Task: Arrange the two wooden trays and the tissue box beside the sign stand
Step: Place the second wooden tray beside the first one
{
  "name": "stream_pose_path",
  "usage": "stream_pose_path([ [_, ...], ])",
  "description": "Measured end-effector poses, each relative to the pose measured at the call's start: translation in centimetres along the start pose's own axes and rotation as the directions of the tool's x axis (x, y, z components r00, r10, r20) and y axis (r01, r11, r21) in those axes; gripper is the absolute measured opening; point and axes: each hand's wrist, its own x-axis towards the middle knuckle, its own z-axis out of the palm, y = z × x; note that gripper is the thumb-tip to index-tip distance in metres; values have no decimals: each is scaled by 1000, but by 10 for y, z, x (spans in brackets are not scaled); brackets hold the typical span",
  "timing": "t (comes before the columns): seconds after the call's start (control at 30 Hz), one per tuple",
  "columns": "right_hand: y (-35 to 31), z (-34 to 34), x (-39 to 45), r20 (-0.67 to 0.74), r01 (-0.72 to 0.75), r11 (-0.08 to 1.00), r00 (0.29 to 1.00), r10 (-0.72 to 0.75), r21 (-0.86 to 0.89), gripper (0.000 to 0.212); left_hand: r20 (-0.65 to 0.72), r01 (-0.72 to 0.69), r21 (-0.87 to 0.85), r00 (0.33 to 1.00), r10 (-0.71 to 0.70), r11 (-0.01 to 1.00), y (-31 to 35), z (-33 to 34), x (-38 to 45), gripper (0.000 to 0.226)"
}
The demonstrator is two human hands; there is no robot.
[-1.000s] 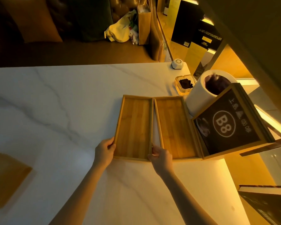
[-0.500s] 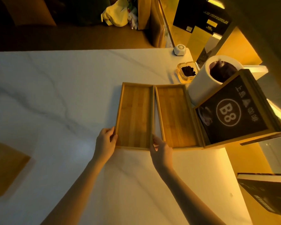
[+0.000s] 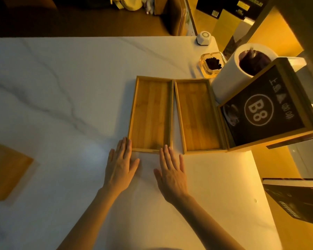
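Observation:
Two empty wooden trays lie side by side on the white marble table [image 3: 61,87]. The left tray [image 3: 151,114] touches the right tray [image 3: 197,116], which sits against the wooden sign stand [image 3: 260,110] marked "B8". A white cylindrical tissue box [image 3: 229,76] with a dark opening stands behind the stand. My left hand [image 3: 120,164] lies flat and open at the left tray's near left corner, fingertips at its rim. Flat and open on the table, my right hand [image 3: 172,171] has its fingertips at that tray's near right corner.
A glass ashtray [image 3: 212,64] with dark bits and a small white hexagonal device [image 3: 204,38] sit at the far right of the table. A dark book [image 3: 296,199] lies off the right edge. A tan flat object [image 3: 5,170] rests at the left.
Both hands let go of the left tray's near edge and drew back, now lying flat on the table. The tray sits closer against the right one. The camera tilted down.

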Motion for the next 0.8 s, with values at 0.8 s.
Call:
stream_pose_path([
  [0.8,33,-4,-6,-9,53,998,999,-54,-44,64,68,-29,-41,997,31,999,16,3,-10,97],
])
